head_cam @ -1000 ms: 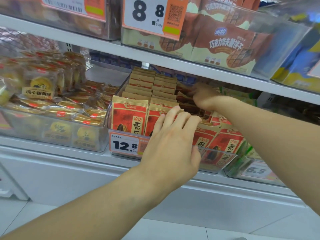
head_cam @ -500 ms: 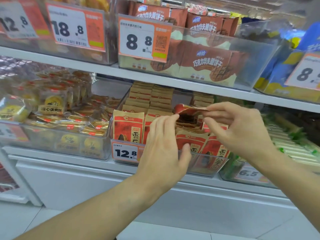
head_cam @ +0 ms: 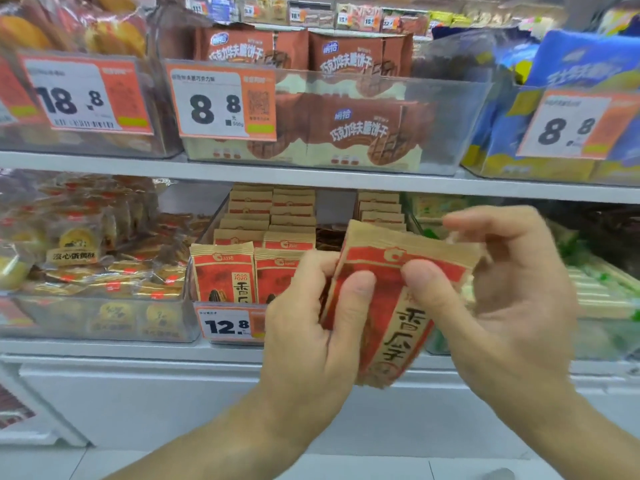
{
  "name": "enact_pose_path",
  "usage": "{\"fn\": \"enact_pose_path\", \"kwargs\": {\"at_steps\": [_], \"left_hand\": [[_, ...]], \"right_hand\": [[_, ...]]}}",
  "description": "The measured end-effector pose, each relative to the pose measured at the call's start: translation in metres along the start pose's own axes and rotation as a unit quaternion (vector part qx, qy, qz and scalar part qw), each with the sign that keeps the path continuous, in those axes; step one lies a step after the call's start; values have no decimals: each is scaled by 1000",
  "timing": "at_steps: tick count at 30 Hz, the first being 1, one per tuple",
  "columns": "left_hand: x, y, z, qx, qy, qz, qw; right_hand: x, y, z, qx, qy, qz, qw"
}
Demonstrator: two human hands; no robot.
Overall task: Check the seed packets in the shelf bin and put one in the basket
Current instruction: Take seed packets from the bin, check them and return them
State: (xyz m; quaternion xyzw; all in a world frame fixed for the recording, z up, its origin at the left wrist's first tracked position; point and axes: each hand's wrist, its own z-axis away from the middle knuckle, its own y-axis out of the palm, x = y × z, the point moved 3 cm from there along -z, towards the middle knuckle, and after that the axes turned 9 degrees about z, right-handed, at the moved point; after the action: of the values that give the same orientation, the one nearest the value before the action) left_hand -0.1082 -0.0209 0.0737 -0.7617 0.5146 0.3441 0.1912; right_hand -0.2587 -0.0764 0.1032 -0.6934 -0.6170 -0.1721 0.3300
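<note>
Seed packet (head_cam: pixel 388 306) tilted, top up-right, long axis near vertical; left hand (head_cam: pixel 311 334), right hand (head_cam: pixel 502 299) both pinching it.

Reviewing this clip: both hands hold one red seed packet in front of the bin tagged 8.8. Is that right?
Not quite. In the head view the left hand and right hand do hold one red seed packet, but the bin behind it carries the 12.8 tag; the 8.8 tags sit on the shelf above.

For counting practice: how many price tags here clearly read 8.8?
2: one tag on the middle upper bin, one tag on the right upper bin. Tiny distant tags can't be read.
</note>
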Motion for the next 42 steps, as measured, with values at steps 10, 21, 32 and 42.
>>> {"fn": "enact_pose_path", "kwargs": {"at_steps": [10,21,32,42], "left_hand": [[40,5,9,86,-320,34,943],[50,0,9,79,-342,14,936],[42,-2,15,183,-386,90,900],[43,-6,17,170,-379,113,903]], "right_hand": [[-59,5,16,225,350,-55,908],[-75,-7,15,473,333,-33,815],[-72,-23,8,427,287,-86,853],[-68,-18,10,454,230,16,861]]}}
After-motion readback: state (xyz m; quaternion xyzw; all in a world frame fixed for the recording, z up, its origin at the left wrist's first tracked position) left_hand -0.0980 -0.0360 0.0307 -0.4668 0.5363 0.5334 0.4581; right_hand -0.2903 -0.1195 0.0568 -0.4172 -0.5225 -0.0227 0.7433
